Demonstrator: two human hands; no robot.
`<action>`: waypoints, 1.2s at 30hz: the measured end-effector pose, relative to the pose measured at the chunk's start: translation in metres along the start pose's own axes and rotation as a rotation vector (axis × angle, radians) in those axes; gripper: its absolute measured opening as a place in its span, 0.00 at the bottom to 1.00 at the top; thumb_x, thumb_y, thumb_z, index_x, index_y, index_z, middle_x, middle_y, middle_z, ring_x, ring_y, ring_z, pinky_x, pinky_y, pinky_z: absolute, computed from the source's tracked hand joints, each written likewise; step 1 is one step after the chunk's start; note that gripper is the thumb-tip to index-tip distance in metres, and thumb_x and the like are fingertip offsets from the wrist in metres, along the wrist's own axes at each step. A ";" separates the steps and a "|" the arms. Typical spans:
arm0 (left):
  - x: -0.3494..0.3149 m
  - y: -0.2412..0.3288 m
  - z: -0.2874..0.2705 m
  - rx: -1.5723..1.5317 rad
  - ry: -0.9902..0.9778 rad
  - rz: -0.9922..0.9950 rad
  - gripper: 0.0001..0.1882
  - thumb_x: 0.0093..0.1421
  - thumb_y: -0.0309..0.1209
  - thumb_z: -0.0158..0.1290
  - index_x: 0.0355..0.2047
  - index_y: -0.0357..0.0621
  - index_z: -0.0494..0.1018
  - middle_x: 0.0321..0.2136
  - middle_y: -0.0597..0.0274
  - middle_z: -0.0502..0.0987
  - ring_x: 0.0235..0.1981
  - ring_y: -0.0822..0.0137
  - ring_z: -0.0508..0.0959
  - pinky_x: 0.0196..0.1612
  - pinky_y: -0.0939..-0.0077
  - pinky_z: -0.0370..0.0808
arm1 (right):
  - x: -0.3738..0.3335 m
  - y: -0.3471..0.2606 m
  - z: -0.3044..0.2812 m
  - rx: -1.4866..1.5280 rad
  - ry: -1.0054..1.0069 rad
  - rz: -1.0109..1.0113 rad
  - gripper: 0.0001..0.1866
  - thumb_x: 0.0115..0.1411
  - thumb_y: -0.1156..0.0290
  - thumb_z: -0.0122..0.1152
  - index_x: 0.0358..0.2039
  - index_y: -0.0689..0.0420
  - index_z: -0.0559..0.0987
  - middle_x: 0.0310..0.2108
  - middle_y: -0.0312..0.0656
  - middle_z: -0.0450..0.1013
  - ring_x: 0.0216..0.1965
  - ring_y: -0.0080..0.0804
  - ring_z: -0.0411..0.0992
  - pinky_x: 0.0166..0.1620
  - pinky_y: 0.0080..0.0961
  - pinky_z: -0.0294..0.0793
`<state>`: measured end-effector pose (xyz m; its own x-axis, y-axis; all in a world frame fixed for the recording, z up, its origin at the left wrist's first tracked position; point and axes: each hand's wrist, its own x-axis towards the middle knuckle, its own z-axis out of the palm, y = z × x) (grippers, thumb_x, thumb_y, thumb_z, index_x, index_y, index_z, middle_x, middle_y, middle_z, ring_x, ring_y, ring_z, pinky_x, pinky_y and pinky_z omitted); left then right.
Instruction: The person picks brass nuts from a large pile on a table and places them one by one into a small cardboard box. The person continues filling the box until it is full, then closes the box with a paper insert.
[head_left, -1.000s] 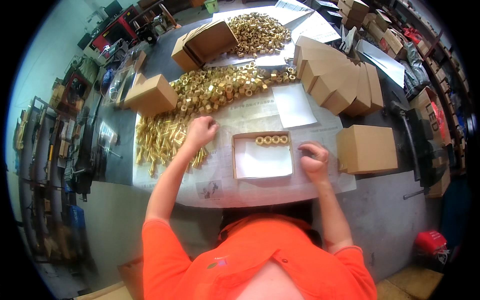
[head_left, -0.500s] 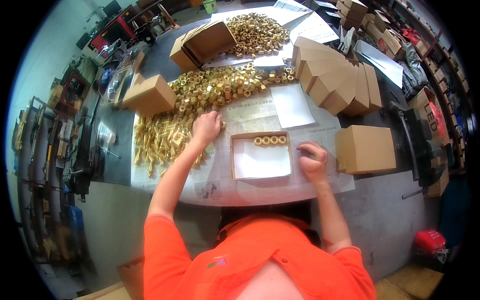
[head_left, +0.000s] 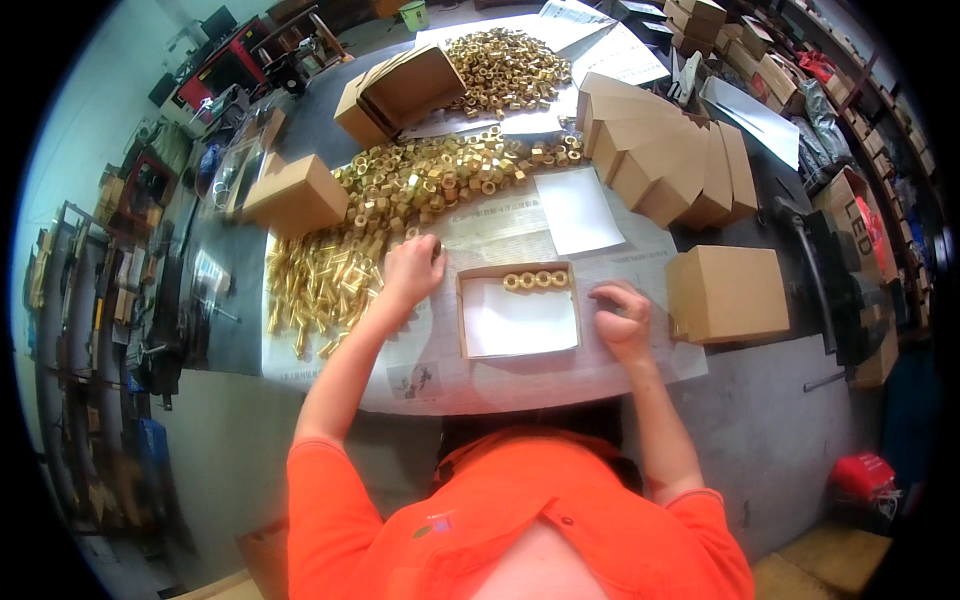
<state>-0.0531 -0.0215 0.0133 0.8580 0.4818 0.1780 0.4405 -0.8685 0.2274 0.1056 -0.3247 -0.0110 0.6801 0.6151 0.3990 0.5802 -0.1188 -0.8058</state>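
Observation:
My left hand (head_left: 413, 268) is closed, its fingertips pinched on a brass nut (head_left: 438, 250) that is mostly hidden. It rests on newspaper between the pile of brass hex nuts (head_left: 440, 170) and the shallow cardboard box (head_left: 461, 325). Inside that white-lined box, several nuts (head_left: 535, 280) form a row along the far right wall. To the box's right, my right hand (head_left: 622, 315) lies curled on the newspaper, apart from the box; whatever its fingers may hold is hidden. Long brass fittings (head_left: 320, 280) are heaped left of my left hand.
Brown cartons stand at the left (head_left: 300, 195), back (head_left: 400, 95) and right (head_left: 728, 295). A fanned stack of box pieces (head_left: 665, 155) leans at the back right, beside a white sheet (head_left: 580, 210). Smaller nuts (head_left: 510, 70) are piled at the far end. Newspaper (head_left: 490, 390) covers the tabletop.
My left hand has shifted slightly toward me, and the nut beside its fingertips is now mostly covered by them. The right hand and the row of nuts in the box stay as they were.

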 end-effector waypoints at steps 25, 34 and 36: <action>-0.020 0.080 -0.004 0.054 -0.141 0.298 0.09 0.52 0.34 0.52 0.23 0.42 0.74 0.22 0.54 0.77 0.25 0.53 0.78 0.28 0.59 0.72 | 0.001 0.002 0.001 0.017 -0.017 -0.013 0.13 0.38 0.76 0.52 0.28 0.63 0.78 0.31 0.49 0.75 0.35 0.44 0.73 0.41 0.29 0.72; -0.010 0.060 -0.041 -0.354 0.039 0.216 0.07 0.53 0.30 0.58 0.27 0.38 0.78 0.22 0.53 0.79 0.19 0.64 0.79 0.24 0.73 0.74 | 0.001 0.004 0.001 0.007 -0.004 -0.030 0.12 0.39 0.76 0.52 0.28 0.63 0.77 0.31 0.48 0.75 0.33 0.43 0.73 0.39 0.28 0.72; -0.004 0.036 -0.053 -0.353 0.236 0.111 0.06 0.54 0.28 0.59 0.30 0.38 0.79 0.22 0.58 0.80 0.20 0.70 0.79 0.22 0.76 0.73 | 0.000 0.003 0.001 0.003 -0.002 -0.026 0.12 0.39 0.76 0.52 0.28 0.63 0.77 0.30 0.47 0.75 0.33 0.43 0.73 0.38 0.27 0.72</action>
<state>-0.0547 -0.0481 0.0716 0.7930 0.4367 0.4249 0.1965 -0.8434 0.5001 0.1072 -0.3240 -0.0140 0.6635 0.6197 0.4192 0.5967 -0.1002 -0.7962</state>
